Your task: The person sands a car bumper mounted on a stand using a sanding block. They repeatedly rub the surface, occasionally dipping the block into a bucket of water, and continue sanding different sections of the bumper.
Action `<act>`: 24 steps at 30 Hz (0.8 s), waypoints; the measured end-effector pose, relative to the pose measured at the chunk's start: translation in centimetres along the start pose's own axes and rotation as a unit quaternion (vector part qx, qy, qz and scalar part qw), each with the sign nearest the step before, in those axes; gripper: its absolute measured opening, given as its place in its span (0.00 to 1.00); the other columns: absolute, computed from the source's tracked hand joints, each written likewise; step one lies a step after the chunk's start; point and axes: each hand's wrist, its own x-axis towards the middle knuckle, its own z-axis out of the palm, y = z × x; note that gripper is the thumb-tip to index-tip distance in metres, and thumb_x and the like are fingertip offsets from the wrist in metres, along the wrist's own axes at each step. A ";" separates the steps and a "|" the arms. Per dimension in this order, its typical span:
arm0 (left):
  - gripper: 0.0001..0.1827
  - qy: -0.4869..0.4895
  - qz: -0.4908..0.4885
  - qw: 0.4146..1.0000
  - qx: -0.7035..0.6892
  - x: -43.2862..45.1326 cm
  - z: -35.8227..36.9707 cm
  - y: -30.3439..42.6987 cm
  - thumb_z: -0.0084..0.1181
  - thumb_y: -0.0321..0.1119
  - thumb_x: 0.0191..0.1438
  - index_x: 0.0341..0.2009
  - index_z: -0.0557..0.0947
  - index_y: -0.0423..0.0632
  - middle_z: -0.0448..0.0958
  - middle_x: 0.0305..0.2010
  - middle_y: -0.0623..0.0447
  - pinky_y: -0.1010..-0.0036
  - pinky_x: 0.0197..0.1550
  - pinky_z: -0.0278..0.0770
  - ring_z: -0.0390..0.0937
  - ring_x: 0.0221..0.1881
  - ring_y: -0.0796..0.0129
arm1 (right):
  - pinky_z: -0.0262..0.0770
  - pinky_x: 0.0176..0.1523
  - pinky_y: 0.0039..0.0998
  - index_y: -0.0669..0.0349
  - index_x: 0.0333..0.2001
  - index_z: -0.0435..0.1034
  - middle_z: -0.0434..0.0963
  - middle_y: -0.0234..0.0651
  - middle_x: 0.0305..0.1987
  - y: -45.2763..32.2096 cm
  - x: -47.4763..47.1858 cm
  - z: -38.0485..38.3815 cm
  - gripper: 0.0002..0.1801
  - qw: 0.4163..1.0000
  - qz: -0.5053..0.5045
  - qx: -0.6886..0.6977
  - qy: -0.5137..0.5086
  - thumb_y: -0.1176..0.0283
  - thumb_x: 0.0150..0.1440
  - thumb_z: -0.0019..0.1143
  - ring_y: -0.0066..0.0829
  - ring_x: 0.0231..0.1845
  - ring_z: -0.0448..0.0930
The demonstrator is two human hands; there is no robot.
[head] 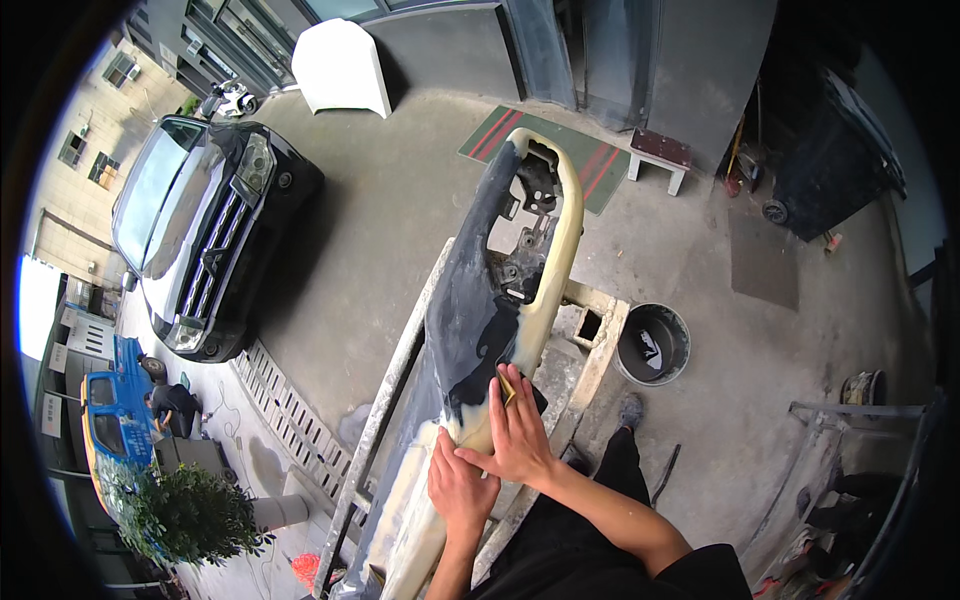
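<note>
A car bumper cover [469, 300] lies lengthwise before me, its skin patched in grey, black and cream. My right hand [517, 435] presses flat on it near the cream edge, with a folded piece of yellow sandpaper [507, 391] under and between the fingers. Just beside it, my left hand [461, 484] rests on the cream part with its fingers stretched out, and nothing shows in its grasp. The bumper's far end has a large opening with dark brackets [517, 270] inside. Beneath it stands a paint-spattered metal frame [592, 375].
A black bucket [652, 345] with liquid stands right of the frame. Farther off are a parked black car [217, 247], a white hood panel [341, 67], a small bench [660, 154] and a wheeled bin [832, 172]. A person [176, 409] crouches beside a blue vehicle [120, 412].
</note>
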 end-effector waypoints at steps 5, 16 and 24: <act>0.56 -0.022 -0.023 0.999 -0.010 -0.4 -0.6 0.8 0.78 0.47 0.45 0.72 0.63 0.35 0.76 0.61 0.34 0.55 0.60 0.76 0.77 0.59 0.39 | 0.43 0.82 0.60 0.81 0.77 0.41 0.49 0.70 0.80 6.7 8.4 -1.9 0.64 0.993 0.088 0.024 0.073 0.35 0.63 0.56 0.65 0.83 0.48; 0.56 -0.008 -0.007 1.000 0.008 -0.3 -0.1 0.7 0.78 0.46 0.46 0.72 0.63 0.33 0.76 0.59 0.32 0.53 0.59 0.75 0.77 0.59 0.38 | 0.37 0.82 0.62 0.79 0.78 0.39 0.46 0.72 0.81 5.7 8.9 0.1 0.62 0.979 0.121 0.096 0.130 0.37 0.65 0.54 0.67 0.83 0.45; 0.57 -0.001 0.006 1.000 0.027 -0.3 0.0 0.1 0.79 0.48 0.45 0.72 0.63 0.34 0.76 0.60 0.32 0.53 0.59 0.76 0.77 0.58 0.38 | 0.39 0.81 0.61 0.79 0.77 0.42 0.47 0.70 0.81 1.9 1.6 3.2 0.62 0.990 0.055 0.094 0.089 0.36 0.64 0.55 0.65 0.84 0.45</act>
